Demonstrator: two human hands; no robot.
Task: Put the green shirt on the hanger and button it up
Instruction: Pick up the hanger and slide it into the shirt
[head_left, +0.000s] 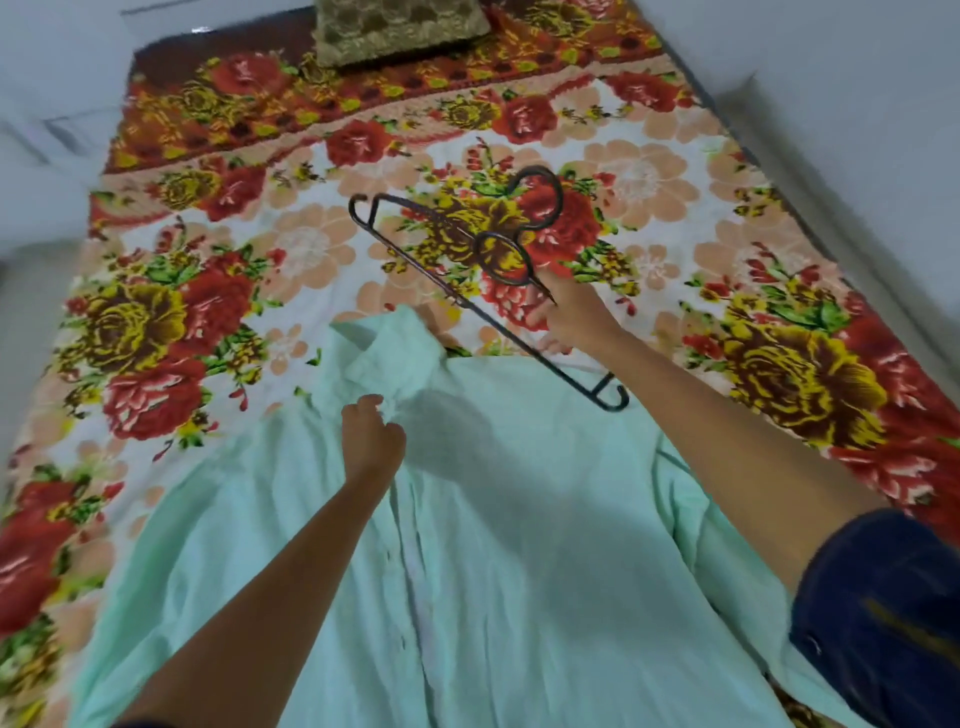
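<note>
Head view. A pale green shirt (467, 545) lies spread front-up on a bed covered by a floral bedsheet (218, 291), its collar (384, 343) pointing away from the wearer and its button placket running down the middle. The left hand (373, 441) pinches a fold of cloth just below the collar. The right hand (571, 317) grips a dark metal hanger (483, 260) near the base of its hook, holding it tilted just beyond the collar, its lower end over the shirt's shoulder. A patterned cushion (400, 31) sits at the far end of the bed, well beyond the hanger.

Handling, as judged: the shirt looks light, thin and limp, so it will sag and crease wherever it is lifted; the collar and shoulder seams are the firmest places to hold. The hanger appears rigid and thin-barred, best held at its neck, and its hooked ends could snag the fabric.

No brand, label or legible writing is visible.
</note>
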